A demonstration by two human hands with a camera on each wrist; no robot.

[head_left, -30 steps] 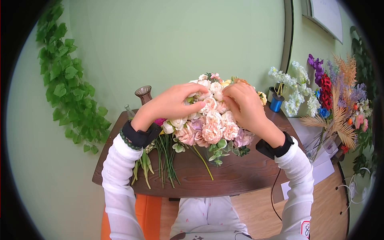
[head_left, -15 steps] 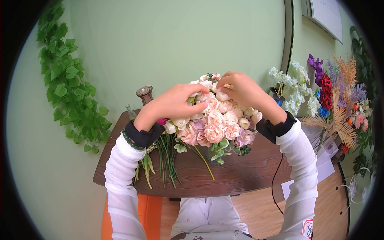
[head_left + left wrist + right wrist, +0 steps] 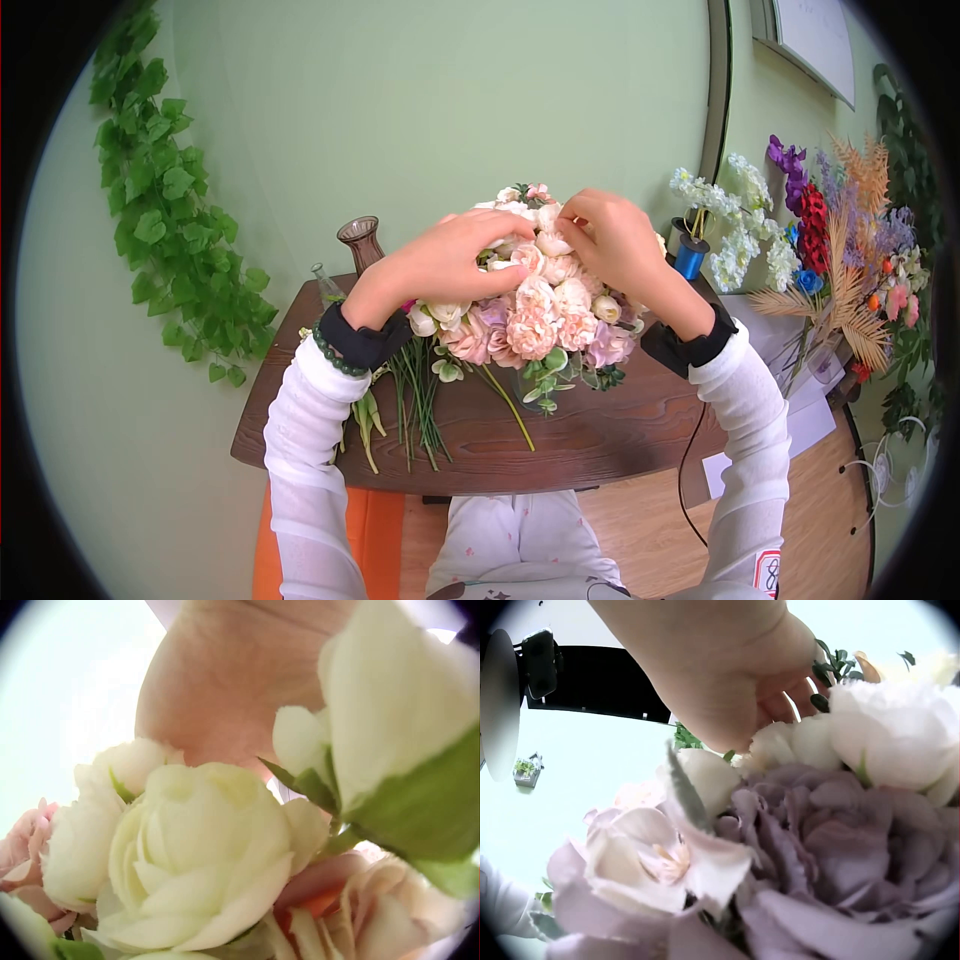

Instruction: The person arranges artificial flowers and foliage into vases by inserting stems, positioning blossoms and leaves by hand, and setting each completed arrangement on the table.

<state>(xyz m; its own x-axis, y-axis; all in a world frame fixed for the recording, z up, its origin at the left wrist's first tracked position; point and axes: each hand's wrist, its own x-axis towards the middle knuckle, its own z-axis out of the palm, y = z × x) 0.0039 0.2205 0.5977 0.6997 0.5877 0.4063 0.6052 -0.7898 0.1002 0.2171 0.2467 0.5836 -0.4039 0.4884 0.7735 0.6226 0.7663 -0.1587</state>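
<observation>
A full bouquet of artificial flowers (image 3: pixel 535 320) in white, blush and mauve stands on the dark wooden table. My left hand (image 3: pixel 440 262) rests along its left side, thumb and fingers spread about the blooms. In the left wrist view, a cream flower (image 3: pixel 202 855) sits below the palm. My right hand (image 3: pixel 618 250) reaches over the right side and pinches a pale bloom (image 3: pixel 551 243) near the top, its fingertips partly hidden. A mauve rose (image 3: pixel 832 825) fills the front of the right wrist view, with the curled fingers (image 3: pixel 799 701) behind it.
Loose green stems (image 3: pixel 415 400) lie at the table's (image 3: pixel 590 450) front left. A purplish glass vase (image 3: pixel 360 236) stands behind my left wrist. At right are a blue spool (image 3: pixel 689 260), white blossom sprays (image 3: pixel 745 240) and mixed flowers (image 3: pixel 815 230). Ivy (image 3: pixel 160 220) hangs at left.
My right hand moved up over the bouquet's top right, then came slightly back down to the pale bloom. The left hand stayed among the blooms, shifting slightly right.
</observation>
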